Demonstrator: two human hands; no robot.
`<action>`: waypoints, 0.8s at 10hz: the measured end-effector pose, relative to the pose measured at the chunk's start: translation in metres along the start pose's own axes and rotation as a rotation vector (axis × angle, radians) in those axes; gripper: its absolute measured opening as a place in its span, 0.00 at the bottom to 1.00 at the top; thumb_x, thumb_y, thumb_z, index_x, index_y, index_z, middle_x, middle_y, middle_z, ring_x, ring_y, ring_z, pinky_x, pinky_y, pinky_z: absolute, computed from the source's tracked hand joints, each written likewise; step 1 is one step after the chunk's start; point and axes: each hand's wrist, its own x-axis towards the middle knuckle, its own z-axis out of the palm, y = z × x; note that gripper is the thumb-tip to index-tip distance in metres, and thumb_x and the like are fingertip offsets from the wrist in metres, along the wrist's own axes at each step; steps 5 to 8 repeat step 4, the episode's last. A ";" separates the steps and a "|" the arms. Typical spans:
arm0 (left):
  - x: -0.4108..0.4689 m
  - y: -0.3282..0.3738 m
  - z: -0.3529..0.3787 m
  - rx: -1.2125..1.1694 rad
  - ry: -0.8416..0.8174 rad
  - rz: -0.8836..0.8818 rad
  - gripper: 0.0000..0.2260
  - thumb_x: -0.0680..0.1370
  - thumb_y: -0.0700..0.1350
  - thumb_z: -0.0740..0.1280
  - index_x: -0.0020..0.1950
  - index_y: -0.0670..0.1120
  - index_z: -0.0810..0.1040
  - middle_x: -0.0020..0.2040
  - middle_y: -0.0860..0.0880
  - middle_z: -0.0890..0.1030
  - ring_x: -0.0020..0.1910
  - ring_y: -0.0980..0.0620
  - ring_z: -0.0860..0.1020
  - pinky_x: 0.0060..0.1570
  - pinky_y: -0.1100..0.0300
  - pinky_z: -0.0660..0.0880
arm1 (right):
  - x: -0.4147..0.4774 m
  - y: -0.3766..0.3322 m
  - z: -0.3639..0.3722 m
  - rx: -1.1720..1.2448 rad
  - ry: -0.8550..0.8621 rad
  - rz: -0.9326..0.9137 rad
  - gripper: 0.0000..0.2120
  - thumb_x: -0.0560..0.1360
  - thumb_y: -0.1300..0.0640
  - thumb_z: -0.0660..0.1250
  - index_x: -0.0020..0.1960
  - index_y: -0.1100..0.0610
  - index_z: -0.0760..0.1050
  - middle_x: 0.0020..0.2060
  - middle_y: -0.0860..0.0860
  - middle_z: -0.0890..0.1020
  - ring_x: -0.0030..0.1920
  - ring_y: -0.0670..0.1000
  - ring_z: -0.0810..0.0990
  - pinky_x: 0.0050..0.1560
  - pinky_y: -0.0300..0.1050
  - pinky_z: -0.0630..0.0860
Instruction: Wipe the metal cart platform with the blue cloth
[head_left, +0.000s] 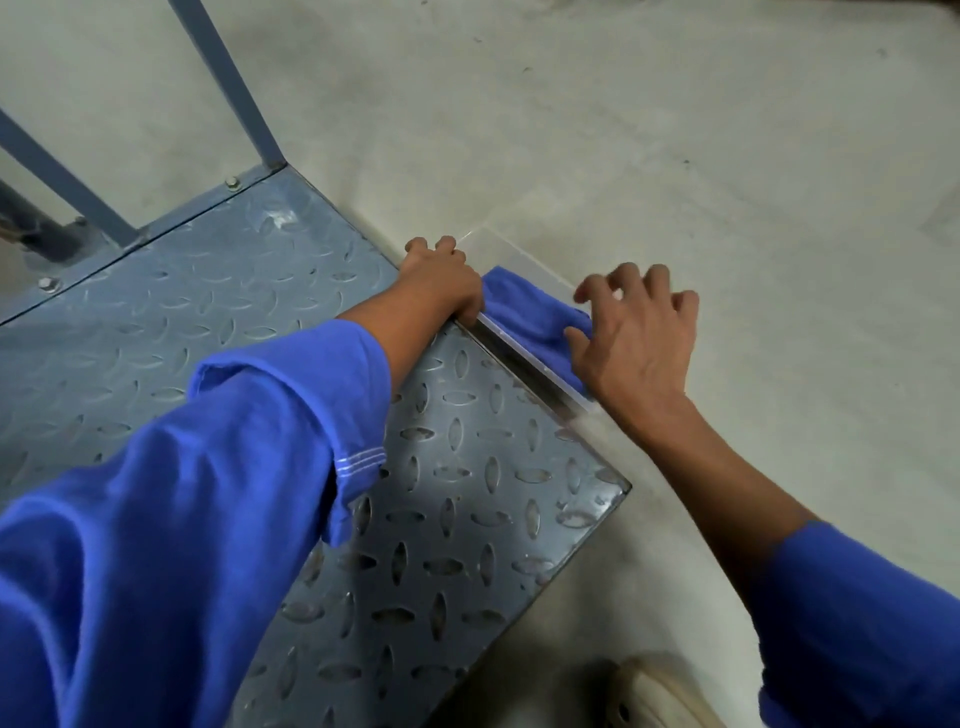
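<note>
Your left hand (441, 283) grips the platform (467, 519) edge, fingers curled over it. Your right hand (641, 338) presses the cloth (524, 317) onto that same edge, fingers spread and loosely bent. You're probably doing the rim; the rest can't be judged.

Embossed grey metal cart platform (457, 519), soft blue cloth (530, 317), matt concrete floor (675, 156)

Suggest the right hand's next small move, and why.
Probably slide the right hand and blue cloth along the platform edge toward the near corner: the cloth lies on that edge, and the left hand grips the edge on its far side, blocking that way.
</note>
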 end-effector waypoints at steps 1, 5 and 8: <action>0.000 0.001 0.000 0.019 0.005 0.006 0.25 0.81 0.49 0.65 0.79 0.56 0.72 0.78 0.44 0.69 0.80 0.43 0.60 0.77 0.39 0.60 | -0.013 -0.005 0.021 0.086 -0.294 -0.176 0.23 0.87 0.37 0.52 0.61 0.49 0.80 0.56 0.51 0.84 0.59 0.56 0.80 0.67 0.57 0.70; -0.073 0.003 -0.011 -0.407 0.546 -0.206 0.29 0.82 0.45 0.60 0.84 0.52 0.61 0.84 0.45 0.62 0.85 0.42 0.56 0.84 0.42 0.46 | -0.023 0.014 -0.010 0.187 -0.480 -0.120 0.28 0.88 0.40 0.53 0.83 0.53 0.66 0.83 0.53 0.67 0.82 0.56 0.66 0.82 0.55 0.62; -0.073 0.003 -0.011 -0.407 0.546 -0.206 0.29 0.82 0.45 0.60 0.84 0.52 0.61 0.84 0.45 0.62 0.85 0.42 0.56 0.84 0.42 0.46 | -0.023 0.014 -0.010 0.187 -0.480 -0.120 0.28 0.88 0.40 0.53 0.83 0.53 0.66 0.83 0.53 0.67 0.82 0.56 0.66 0.82 0.55 0.62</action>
